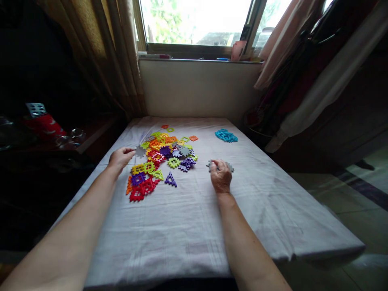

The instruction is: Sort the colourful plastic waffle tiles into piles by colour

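My left hand [120, 158] is at the left side of a mixed pile of plastic interlocking tiles [160, 141]. Its thumb and fingers pinch the edge of a grey toothed tile [140, 151]. Right of the pile, my right hand [221, 174] rests with curled fingers on grey interlocking tiles [230, 166]; its fingers partly hide them. The pile mixes red, orange, yellow, green, purple and grey pieces, many with toothed rims and cut-out middles. A purple triangle [170, 180] lies apart at the pile's near side.
A heap of blue tiles [226, 136] lies at the back right of the cloth-covered table [169, 234]. Beyond the far edge are a wall and a window [197, 22]. A dark side surface at left holds a red container [45, 126] and glassware. Clothes hang at right.
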A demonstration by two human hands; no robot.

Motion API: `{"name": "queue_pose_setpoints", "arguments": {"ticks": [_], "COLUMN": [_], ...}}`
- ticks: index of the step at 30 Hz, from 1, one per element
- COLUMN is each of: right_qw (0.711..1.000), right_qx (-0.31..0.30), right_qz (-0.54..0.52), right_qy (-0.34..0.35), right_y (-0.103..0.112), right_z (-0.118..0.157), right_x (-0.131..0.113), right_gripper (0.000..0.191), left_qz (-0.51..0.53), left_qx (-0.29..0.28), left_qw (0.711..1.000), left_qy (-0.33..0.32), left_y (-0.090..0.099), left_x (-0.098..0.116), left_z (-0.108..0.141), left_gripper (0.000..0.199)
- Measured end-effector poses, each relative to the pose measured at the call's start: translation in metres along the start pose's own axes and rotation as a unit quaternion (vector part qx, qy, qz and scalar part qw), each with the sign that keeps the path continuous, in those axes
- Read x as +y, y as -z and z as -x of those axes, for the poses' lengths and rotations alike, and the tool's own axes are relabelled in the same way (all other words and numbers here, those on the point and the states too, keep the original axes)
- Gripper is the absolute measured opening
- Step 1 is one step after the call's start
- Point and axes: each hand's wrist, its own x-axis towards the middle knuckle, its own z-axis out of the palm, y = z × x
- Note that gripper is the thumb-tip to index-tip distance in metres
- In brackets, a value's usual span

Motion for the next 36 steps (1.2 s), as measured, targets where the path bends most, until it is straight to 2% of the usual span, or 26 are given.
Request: {"name": "queue_pose_setpoints", "arguments": {"ticks": [4, 8, 11, 14, 17, 20, 22, 25, 28, 31, 36], "right_qw": [0.991, 0.962, 0.947, 0.943, 0.968, 0.992, 0.993, 0.993, 0.988, 0.985, 0.987], "right_qx": [-0.096, -0.178, -0.186, -0.166, -0.108, 0.010, 0.053, 0.023, -0.036, -0.062, -0.067], "right_qz": [-0.098, -0.206, -0.262, -0.288, -0.220, -0.087, -0.008, 0.083, 0.141, 0.155, 0.142], "right_qy": [0.008, -0.021, -0.029, -0.035, -0.052, -0.095, -0.101, -0.077, -0.056, -0.051, -0.037], "right_y": [-0.005, -0.013, -0.021, -0.024, -0.014, 0.007, 0.021, 0.031, 0.027, 0.022, 0.025], "right_z": [0.012, 0.022, 0.026, 0.024, 0.009, -0.023, -0.046, -0.072, -0.078, -0.067, -0.050], "right_x": [-0.024, -0.036, -0.037, -0.032, -0.016, 0.008, 0.024, 0.043, 0.054, 0.062, 0.066], "right_gripper": [0.027, 0.040, 0.032, 0.026, 0.026, 0.026, 0.027, 0.028, 0.030, 0.032, 0.029], "left_qz": [0.133, 0.217, 0.244, 0.254, 0.223, 0.097, 0.019, -0.058, -0.090, -0.060, 0.049], "left_qx": [-0.094, -0.170, -0.191, -0.196, -0.164, -0.065, 0.000, 0.055, 0.083, 0.103, 0.136], "left_qw": [0.985, 0.955, 0.944, 0.939, 0.951, 0.978, 0.983, 0.990, 0.991, 0.993, 0.989], "left_qy": [-0.065, -0.106, -0.117, -0.123, -0.134, -0.172, -0.183, -0.120, -0.049, -0.003, 0.010], "left_y": [-0.044, -0.094, -0.118, -0.127, -0.118, -0.094, -0.073, -0.046, -0.028, -0.021, -0.023], "left_x": [0.031, 0.054, 0.062, 0.065, 0.063, 0.051, 0.039, 0.015, -0.011, -0.033, -0.058], "left_z": [0.047, 0.093, 0.110, 0.114, 0.107, 0.095, 0.085, 0.071, 0.062, 0.054, 0.040], "left_gripper": [0.056, 0.057, 0.053, 0.046, 0.042, 0.035, 0.032, 0.035, 0.036, 0.035, 0.032]}}
